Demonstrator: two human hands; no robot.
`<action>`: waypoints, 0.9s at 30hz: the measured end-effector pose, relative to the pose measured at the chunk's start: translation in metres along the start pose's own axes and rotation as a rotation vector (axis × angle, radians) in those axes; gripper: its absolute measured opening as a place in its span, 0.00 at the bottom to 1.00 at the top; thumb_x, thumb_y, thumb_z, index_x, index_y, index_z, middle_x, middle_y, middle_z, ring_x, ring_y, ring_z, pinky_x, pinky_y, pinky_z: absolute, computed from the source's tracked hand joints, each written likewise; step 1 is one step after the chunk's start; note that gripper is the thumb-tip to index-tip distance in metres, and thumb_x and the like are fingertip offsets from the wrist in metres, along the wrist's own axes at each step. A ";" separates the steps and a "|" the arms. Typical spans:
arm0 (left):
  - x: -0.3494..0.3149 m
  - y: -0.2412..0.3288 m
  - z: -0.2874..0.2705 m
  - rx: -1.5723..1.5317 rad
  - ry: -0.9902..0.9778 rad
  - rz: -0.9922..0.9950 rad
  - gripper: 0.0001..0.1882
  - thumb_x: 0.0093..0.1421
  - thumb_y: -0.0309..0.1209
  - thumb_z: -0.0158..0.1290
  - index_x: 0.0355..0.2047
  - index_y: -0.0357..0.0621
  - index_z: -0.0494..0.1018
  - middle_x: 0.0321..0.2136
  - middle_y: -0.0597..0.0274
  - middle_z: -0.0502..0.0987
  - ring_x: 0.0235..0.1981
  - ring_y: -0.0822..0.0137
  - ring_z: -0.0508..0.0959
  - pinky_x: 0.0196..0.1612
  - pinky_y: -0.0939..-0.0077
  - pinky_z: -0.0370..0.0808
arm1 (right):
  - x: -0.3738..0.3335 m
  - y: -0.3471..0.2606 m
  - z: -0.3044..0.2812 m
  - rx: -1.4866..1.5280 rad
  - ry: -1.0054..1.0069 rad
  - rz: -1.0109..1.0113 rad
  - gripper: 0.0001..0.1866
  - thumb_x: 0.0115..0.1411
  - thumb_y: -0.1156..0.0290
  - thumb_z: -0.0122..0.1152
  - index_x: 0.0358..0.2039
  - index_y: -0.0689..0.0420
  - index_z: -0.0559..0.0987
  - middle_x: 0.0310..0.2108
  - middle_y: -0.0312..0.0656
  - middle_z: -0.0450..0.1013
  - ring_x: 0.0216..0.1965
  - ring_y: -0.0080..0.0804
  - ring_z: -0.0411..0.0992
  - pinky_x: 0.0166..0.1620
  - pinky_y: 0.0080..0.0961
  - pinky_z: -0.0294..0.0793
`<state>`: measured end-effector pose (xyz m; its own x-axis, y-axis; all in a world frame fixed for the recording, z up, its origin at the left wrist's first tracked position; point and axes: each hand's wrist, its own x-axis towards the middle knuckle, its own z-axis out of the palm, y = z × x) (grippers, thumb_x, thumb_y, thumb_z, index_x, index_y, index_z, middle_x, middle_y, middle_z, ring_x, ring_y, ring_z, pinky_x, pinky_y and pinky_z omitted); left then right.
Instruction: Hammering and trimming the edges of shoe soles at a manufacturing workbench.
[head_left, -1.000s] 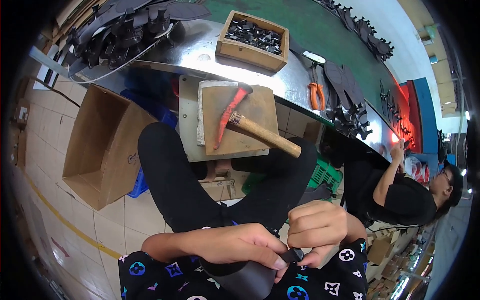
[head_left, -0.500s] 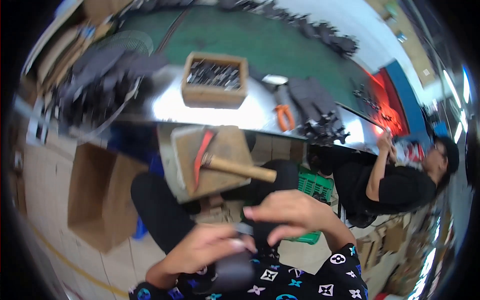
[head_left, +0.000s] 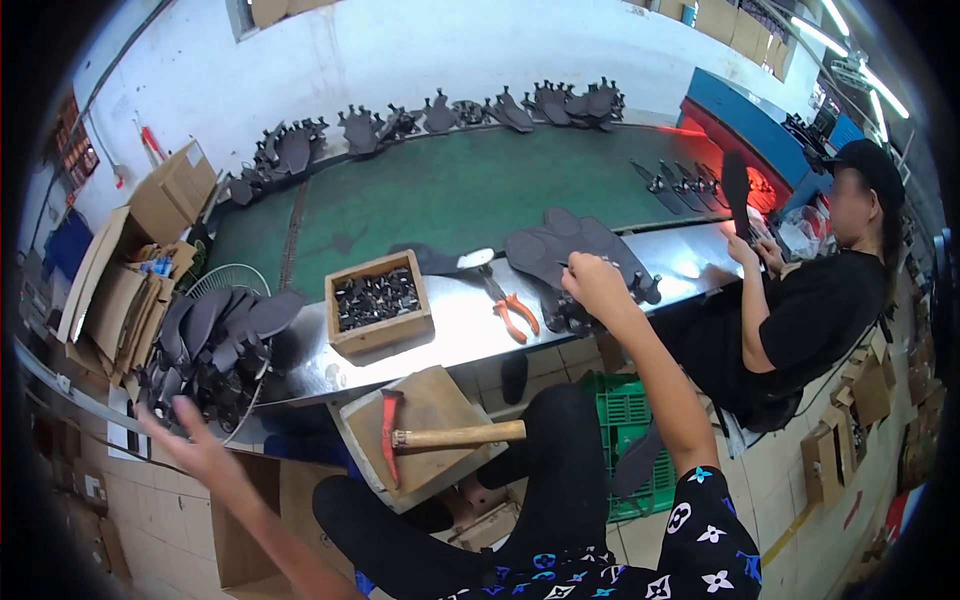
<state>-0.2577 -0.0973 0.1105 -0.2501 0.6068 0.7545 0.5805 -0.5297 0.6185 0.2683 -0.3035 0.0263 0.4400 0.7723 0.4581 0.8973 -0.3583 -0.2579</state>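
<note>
My right hand (head_left: 598,287) is closed at the front edge of a stack of dark grey shoe soles (head_left: 560,240) on the metal ledge, its fingers curled on a sole. My left hand (head_left: 195,448) is held out to the left, fingers spread and holding nothing. It is just in front of a heaped pile of dark soles (head_left: 215,330) with black clip-like pieces. Between my arms, a red-headed hammer (head_left: 460,434) with a wooden handle lies on a board-topped block (head_left: 430,385) by my knees.
A wooden box (head_left: 382,340) of small dark metal pieces and orange-handled pliers (head_left: 515,315) rest on the ledge. Behind runs a green conveyor belt (head_left: 420,190) carrying soles. A co-worker (head_left: 820,310) sits at right, holding a sole. A green crate (head_left: 625,410) and cardboard box (head_left: 265,520) stand below.
My hands were together over my lap around a blurred dark object; now they are far apart. The left went to the left pile, the right forward to the stack. The view has tilted up.
</note>
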 end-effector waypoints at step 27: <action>-0.184 0.042 0.066 0.060 -0.732 0.025 0.49 0.56 0.49 0.64 0.69 0.37 0.54 0.66 0.39 0.54 0.65 0.41 0.53 0.65 0.41 0.47 | -0.298 -0.103 -0.025 0.591 0.056 0.443 0.07 0.57 0.75 0.65 0.38 0.58 0.84 0.15 0.37 0.69 0.16 0.20 0.68 0.22 0.24 0.64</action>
<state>-0.1365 -0.1918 -0.0171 0.3331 0.8467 0.4149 0.6256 -0.5277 0.5745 0.0455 -0.5098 -0.0627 0.7719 0.5874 0.2433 0.4737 -0.2762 -0.8363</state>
